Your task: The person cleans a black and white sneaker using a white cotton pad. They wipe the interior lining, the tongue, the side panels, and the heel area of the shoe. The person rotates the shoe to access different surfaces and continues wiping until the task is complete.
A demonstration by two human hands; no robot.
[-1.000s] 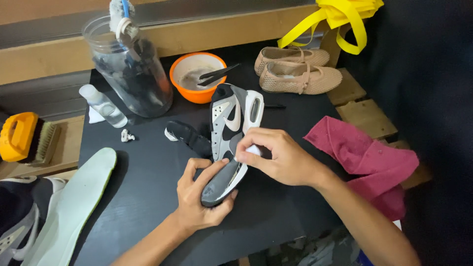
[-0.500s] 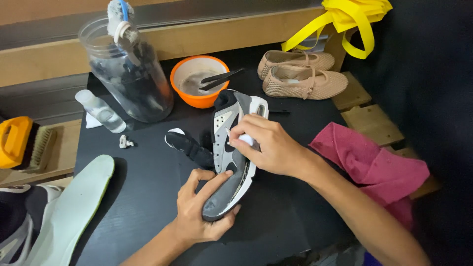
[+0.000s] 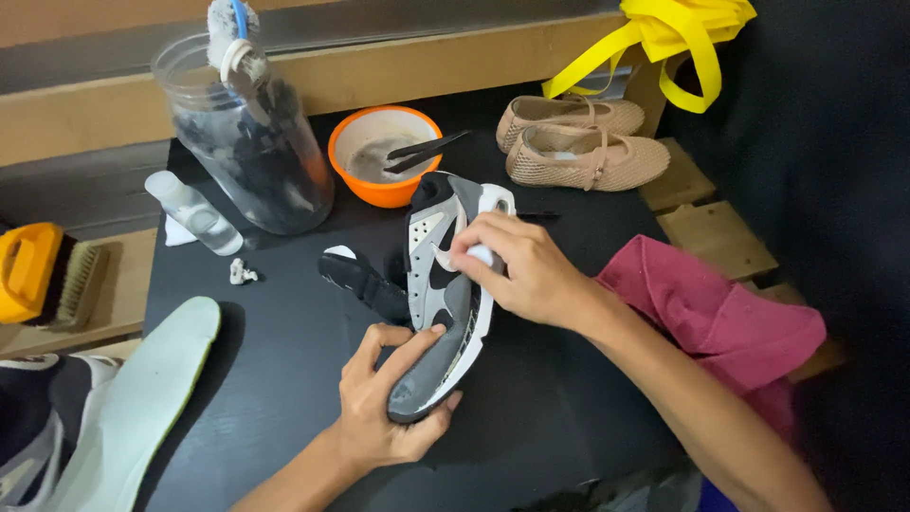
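A grey, white and black sneaker (image 3: 438,275) lies on its side over the black table (image 3: 284,360). My left hand (image 3: 384,408) grips its toe end from below. My right hand (image 3: 521,270) presses a small white pad (image 3: 481,254) against the sneaker's side near the heel. The sneaker's black tongue (image 3: 365,283) hangs out to the left.
An orange bowl (image 3: 379,185) with a dark brush stands behind the sneaker, beside a big clear jar (image 3: 248,142) and a small bottle (image 3: 194,213). A pair of beige shoes (image 3: 583,142), a red cloth (image 3: 720,318), a pale insole (image 3: 142,398) and a yellow brush (image 3: 43,275) surround the spot.
My right hand has slid with the pad from the sneaker's middle up toward its heel. The left hand keeps its hold on the toe.
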